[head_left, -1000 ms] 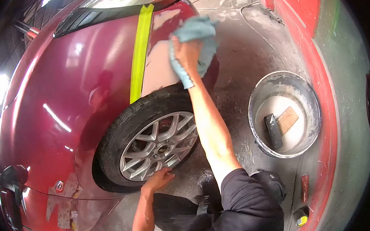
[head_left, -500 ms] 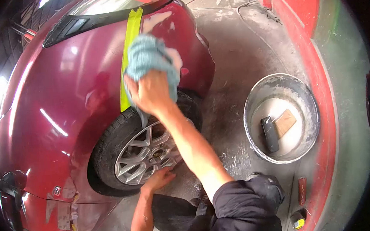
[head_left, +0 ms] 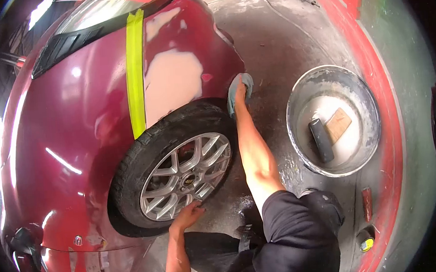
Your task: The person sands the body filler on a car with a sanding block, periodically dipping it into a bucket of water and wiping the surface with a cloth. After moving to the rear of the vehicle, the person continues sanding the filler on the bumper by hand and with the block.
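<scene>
My right hand [head_left: 242,89] presses a blue-grey cloth [head_left: 233,97] on the lower edge of the dark red car panel [head_left: 218,60], just beyond the tyre. My left hand [head_left: 188,215] rests by the near rim of the silver wheel [head_left: 185,178]; its fingers look bent, and whether they hold anything is unclear. A strip of yellow-green tape [head_left: 135,76] runs down the panel to the tyre. Beside the tape lies a large pale filler patch [head_left: 173,81], now uncovered, with a smaller pale patch above it.
On the right stands a bucket [head_left: 295,145] with whitish liquid, a black block [head_left: 321,140] and a tan block [head_left: 338,125] inside. Near it on the floor lie a red tool [head_left: 367,204] and a tape measure [head_left: 367,244]. A hose crosses the floor at the top.
My right hand has moved with the cloth from the tape and pale patch rightward to the panel's edge. The view has shifted slightly. My left hand stays by the wheel.
</scene>
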Demonstrator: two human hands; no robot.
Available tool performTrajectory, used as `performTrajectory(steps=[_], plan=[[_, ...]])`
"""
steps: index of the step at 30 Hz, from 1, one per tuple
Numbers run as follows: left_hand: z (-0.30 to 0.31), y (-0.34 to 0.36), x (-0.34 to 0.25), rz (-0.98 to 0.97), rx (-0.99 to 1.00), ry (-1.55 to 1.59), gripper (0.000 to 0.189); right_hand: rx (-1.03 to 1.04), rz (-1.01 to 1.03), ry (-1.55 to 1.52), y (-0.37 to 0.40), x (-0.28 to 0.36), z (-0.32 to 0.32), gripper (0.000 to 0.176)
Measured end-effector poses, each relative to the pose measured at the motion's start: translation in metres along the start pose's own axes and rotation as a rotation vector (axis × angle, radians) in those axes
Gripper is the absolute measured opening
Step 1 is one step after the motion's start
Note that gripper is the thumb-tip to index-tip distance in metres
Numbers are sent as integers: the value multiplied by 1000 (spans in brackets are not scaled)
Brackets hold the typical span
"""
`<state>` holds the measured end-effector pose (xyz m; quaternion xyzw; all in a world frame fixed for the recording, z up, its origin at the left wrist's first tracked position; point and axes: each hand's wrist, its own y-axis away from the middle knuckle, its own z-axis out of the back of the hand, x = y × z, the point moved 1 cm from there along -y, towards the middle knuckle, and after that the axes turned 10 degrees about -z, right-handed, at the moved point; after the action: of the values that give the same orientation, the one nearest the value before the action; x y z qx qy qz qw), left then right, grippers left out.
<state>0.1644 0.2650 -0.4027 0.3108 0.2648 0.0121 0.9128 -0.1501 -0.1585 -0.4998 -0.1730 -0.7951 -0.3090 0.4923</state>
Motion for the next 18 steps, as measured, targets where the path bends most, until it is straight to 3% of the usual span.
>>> performTrajectory(steps=[5, 8, 10, 11, 13, 14, 16, 17, 18], plan=[[-2, -9, -8, -72, -11, 44, 54, 93, 434, 102, 85, 90, -26, 63], [2, -13, -17, -57, 11, 74, 50, 172, 760, 297, 182, 160, -48, 67], [1, -19, -22, -62, 41, 60, 48, 293, 893, 314, 249, 190, -45, 59], [-1, -23, -19, -89, 46, 39, 48, 261, 913, 220, 277, 197, -47, 47], [2, -24, -33, -133, 43, -38, 48, 417, 908, 123, 310, 199, -47, 34], [-4, -27, -20, -232, -4, -2, 44, 338, 1007, 32, 314, 196, -45, 26], [-5, -20, -24, -191, -48, 113, 44, 397, 1176, 21, 281, 199, -34, 34], [-4, -15, -28, -158, -57, 98, 46, 407, 1128, -25, 261, 196, -33, 38], [-3, -7, -31, -121, -69, 86, 47, 457, 862, 21, 242, 189, -29, 40]])
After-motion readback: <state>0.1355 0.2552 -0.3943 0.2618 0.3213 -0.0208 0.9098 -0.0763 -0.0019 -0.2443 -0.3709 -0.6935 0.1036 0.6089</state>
